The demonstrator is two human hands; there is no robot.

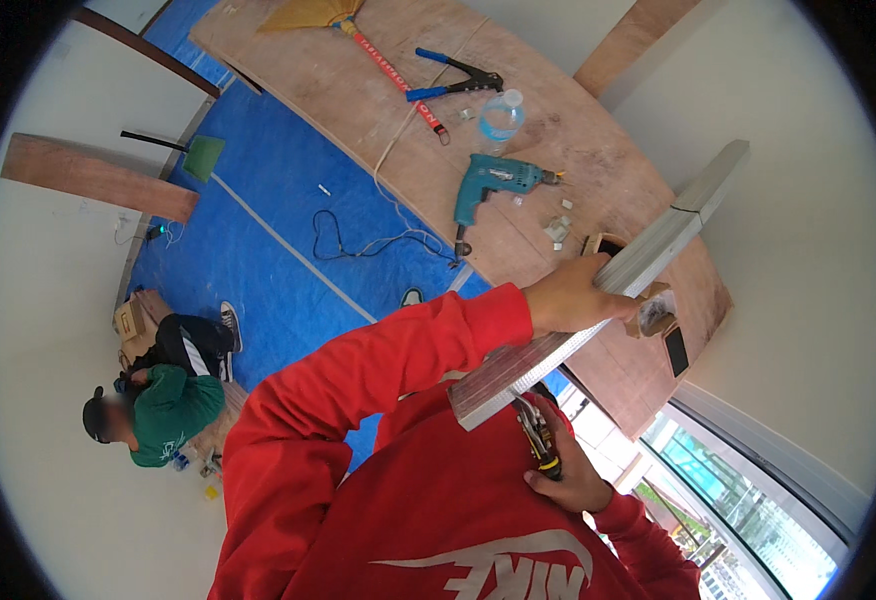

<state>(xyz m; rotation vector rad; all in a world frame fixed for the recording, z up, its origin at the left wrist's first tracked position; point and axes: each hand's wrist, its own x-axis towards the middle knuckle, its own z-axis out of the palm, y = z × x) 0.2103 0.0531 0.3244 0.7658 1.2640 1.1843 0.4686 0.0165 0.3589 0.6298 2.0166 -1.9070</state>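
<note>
Left hand wrapped round a long metal profile, right hand clamped on a pair of pliers at its near end.
The right hand (573, 475) grips the black-and-yellow pliers (537, 438) in front of the red sweatshirt, their nose up at the edge of the silvery metal profile (653, 248). The left hand (568, 297) clasps that profile part-way along; it slants up over the counter (578, 150), its far part ringed by a dark band. A black phone (676, 352) lies by the counter's short near edge. Beyond, a teal drill (498, 176) rests toward the left edge, then a clear bottle (501, 120), a blue-handled hand tool (463, 78) and, at the far end, a broom (388, 68).
</note>
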